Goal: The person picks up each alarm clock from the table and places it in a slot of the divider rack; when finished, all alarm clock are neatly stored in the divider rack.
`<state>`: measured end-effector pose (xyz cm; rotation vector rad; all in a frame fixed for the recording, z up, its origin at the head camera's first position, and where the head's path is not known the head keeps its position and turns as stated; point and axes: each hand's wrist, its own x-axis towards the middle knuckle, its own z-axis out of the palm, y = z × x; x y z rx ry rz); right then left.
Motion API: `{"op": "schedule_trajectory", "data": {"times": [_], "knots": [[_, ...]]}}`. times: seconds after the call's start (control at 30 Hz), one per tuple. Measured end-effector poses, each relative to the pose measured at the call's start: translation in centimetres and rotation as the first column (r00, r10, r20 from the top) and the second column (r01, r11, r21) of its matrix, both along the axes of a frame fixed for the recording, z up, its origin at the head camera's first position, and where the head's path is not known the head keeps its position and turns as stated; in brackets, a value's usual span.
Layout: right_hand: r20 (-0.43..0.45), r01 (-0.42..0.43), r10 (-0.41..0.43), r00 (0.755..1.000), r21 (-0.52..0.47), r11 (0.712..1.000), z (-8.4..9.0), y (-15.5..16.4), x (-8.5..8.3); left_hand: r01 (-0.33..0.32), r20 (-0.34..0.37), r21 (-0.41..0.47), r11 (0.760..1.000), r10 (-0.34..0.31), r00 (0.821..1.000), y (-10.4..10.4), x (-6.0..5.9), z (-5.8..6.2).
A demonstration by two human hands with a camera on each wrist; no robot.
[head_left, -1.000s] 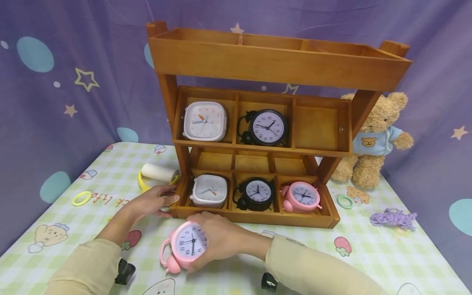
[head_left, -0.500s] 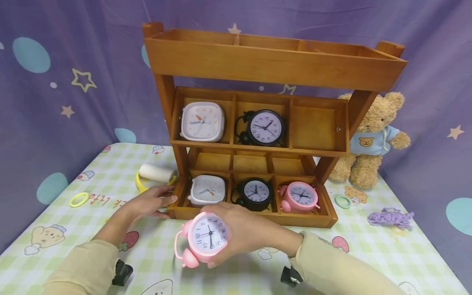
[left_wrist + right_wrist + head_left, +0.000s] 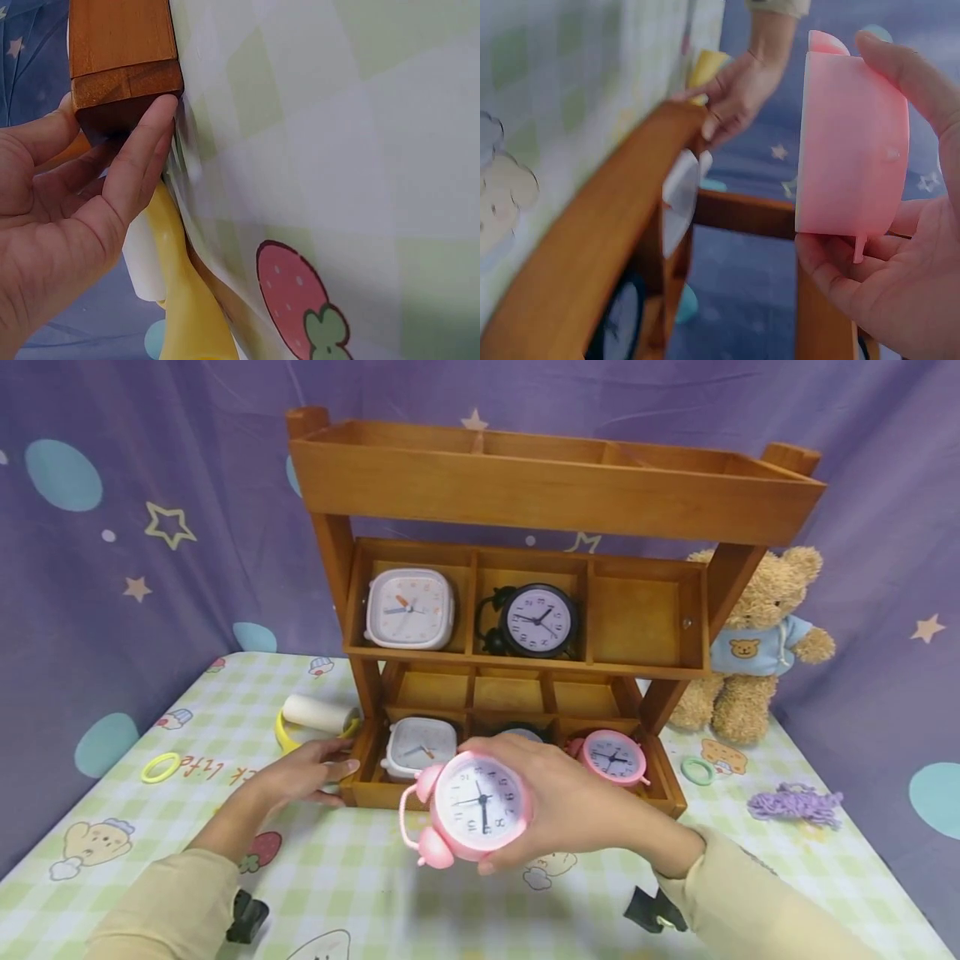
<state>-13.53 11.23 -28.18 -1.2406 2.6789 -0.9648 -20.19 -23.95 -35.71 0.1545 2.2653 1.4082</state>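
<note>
My right hand (image 3: 558,797) grips a pink twin-bell alarm clock (image 3: 480,802) by its side, raised in front of the shelf's lower tier. The clock's face points toward the head camera, its bells and handle at the left. In the right wrist view, thumb and fingers span the clock body (image 3: 851,150). My left hand (image 3: 307,772) holds the lower left corner of the wooden shelf (image 3: 555,485); the left wrist view has thumb and fingers on either side of that wooden end (image 3: 124,82). Behind the raised clock and right hand, a black clock (image 3: 521,732) is mostly hidden.
Lower compartments hold a white clock (image 3: 422,746) and another pink clock (image 3: 613,757). Above sit a white clock (image 3: 410,608) and a black clock (image 3: 538,620). A white roll (image 3: 318,712) with a yellow band lies left; a teddy bear (image 3: 750,652) and purple yarn (image 3: 795,804) are right.
My right hand has lifted the pink alarm clock off the table area and carried it rightward and up, now covering the lower black clock. The left hand stays at the shelf corner.
</note>
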Motion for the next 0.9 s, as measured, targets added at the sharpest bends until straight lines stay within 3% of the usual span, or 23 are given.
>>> {"op": "schedule_trajectory", "data": {"times": [0.4,0.53,0.9], "knots": [[-0.133,0.164,-0.168,0.977,-0.042,0.986,3.3,5.3,-0.5,0.001,0.006,0.003,1.000,-0.001,1.000,0.0,0.0,0.0],[-0.123,0.220,-0.227,0.966,-0.061,0.973,4.3,7.2,-0.8,0.004,0.010,-0.001,1.000,-0.004,1.000,-0.1,0.0,0.0],[-0.205,0.349,-0.364,0.908,-0.110,0.931,6.7,11.3,-1.9,0.013,0.012,-0.009,1.000,-0.013,1.000,-0.1,-0.1,0.1]]}}
